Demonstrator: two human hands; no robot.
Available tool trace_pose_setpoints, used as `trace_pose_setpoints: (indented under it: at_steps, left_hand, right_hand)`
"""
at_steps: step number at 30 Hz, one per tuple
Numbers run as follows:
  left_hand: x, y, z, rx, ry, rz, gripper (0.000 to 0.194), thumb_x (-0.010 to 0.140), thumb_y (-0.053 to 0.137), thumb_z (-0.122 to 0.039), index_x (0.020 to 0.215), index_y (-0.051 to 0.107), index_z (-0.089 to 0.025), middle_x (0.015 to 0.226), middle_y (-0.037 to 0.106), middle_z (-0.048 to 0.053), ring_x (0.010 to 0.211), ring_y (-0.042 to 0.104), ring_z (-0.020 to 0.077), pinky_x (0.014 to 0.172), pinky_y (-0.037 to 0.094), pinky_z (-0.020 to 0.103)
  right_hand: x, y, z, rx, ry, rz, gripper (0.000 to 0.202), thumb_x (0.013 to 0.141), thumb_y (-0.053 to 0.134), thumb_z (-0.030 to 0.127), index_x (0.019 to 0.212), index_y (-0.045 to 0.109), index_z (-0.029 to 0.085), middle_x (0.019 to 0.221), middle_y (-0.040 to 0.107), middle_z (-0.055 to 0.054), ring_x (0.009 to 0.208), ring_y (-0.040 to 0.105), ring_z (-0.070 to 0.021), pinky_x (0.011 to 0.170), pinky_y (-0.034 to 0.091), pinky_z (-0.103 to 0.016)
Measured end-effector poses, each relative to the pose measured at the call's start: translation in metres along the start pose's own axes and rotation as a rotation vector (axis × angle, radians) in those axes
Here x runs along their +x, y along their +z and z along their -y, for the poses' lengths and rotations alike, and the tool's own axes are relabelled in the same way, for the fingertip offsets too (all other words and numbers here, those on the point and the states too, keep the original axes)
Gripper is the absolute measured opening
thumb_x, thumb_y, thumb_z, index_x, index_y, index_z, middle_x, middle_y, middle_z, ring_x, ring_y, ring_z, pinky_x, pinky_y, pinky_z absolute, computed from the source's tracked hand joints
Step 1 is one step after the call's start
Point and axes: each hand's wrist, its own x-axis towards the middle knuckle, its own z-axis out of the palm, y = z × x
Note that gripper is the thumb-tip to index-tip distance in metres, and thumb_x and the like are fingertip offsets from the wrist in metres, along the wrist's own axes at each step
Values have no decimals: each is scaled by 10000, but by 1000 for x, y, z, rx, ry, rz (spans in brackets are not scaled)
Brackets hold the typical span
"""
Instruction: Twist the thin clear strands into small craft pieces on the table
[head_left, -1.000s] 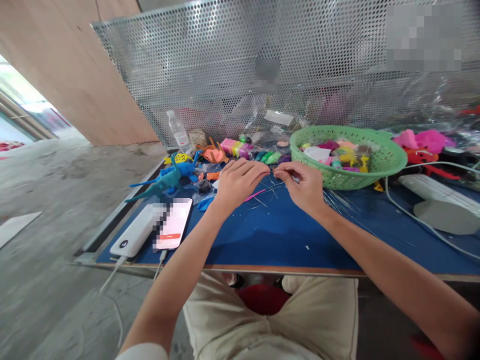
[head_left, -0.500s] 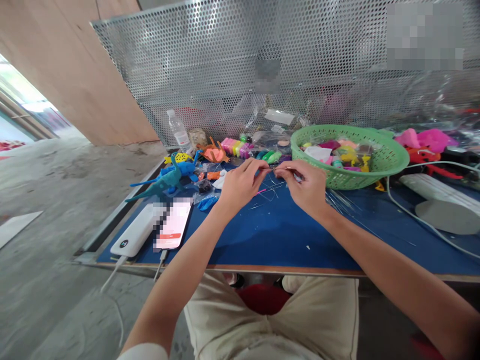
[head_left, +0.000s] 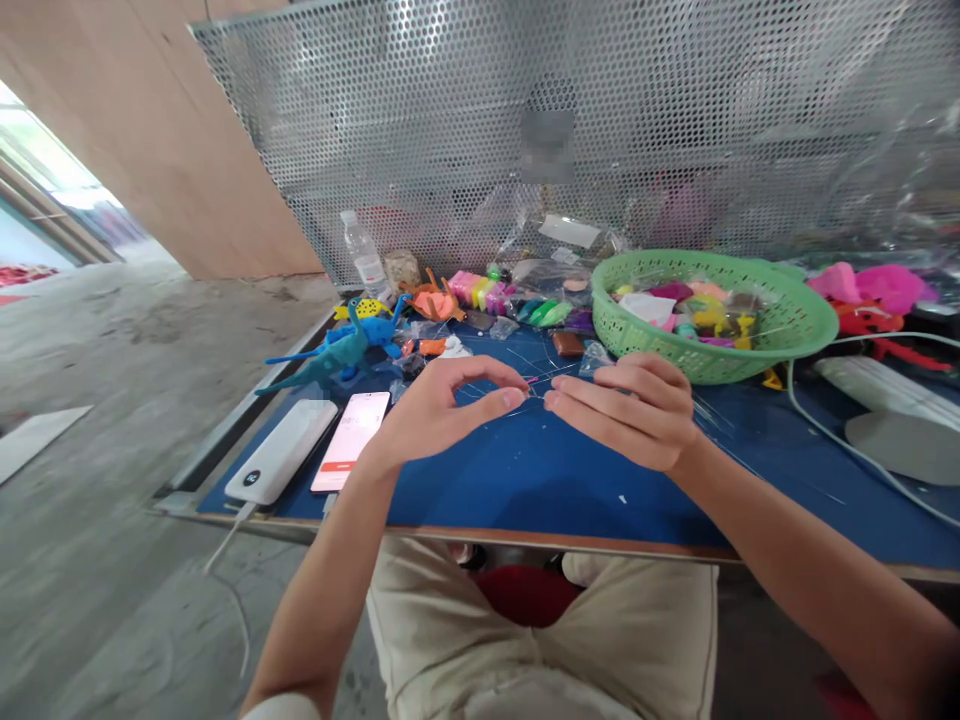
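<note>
Over the blue tabletop, my two hands face each other with their fingertips a small gap apart. The thumb and forefinger of my left hand pinch what looks like a thin wire, whose short end shows in the gap. My right hand is closed, thumb and fingers pressed together at the other side of this strand. More thin wires and a small pink piece lie on the table just behind the fingertips. A brown block in clear wrap sits beyond my right hand.
A green basket of colourful pieces stands behind my right hand. Blue dinosaur figures, a power bank and a phone are on the left. A clear bottle stands before the perforated metal panel. A white cable crosses the right side.
Both hands have come lower and nearer to me, and my left wrist has shifted left. The brown wrapped block behind them has come into sight.
</note>
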Motion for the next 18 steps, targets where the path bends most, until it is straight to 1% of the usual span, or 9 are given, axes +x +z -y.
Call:
trace_pose_setpoints:
  at_steps: [2,4,8,11,14,18]
  left_hand:
    - [-3,4,0,30,-21,-24,204,920,647,-363,1003,747,-206,990,771,59,913,715,182,834,581,296]
    - [-2,7,1,49,-44,-58,200,901,671,-371,978,762,-211,966,778,49,893,720,185,833,583,302]
    - [0,15,4,55,-70,-133,194,872,705,-374,945,778,-210,933,784,40,862,730,185,811,592,302]
    - [1,20,6,46,-60,-171,194,863,712,-374,928,776,-202,914,785,43,850,735,189,763,601,299]
    - [2,25,6,34,-58,-211,183,855,720,-361,915,770,-195,902,784,40,839,735,183,741,603,289]
    - [2,30,2,19,-84,-241,174,850,727,-347,917,768,-191,887,783,35,819,734,173,744,602,283]
  right_hand:
    - [2,-2,-1,36,31,74,174,868,719,271,941,763,424,924,786,96,612,645,-148,541,474,-334]
    - [2,-1,-2,56,37,76,179,875,712,274,939,765,432,924,785,100,618,641,-150,539,469,-335]
    - [-1,5,-6,69,-22,-34,244,872,720,235,990,750,446,956,781,113,656,635,-137,577,482,-323]
    - [-6,11,-8,68,3,-61,275,874,723,239,1035,731,461,931,776,114,687,635,-132,621,500,-317]
    - [-8,16,-8,45,37,-119,247,874,724,242,1024,729,438,879,768,95,701,640,-132,648,505,-315]
    - [-7,16,-4,-53,-28,-191,226,860,730,213,1001,733,390,865,765,70,701,642,-142,649,497,-320]
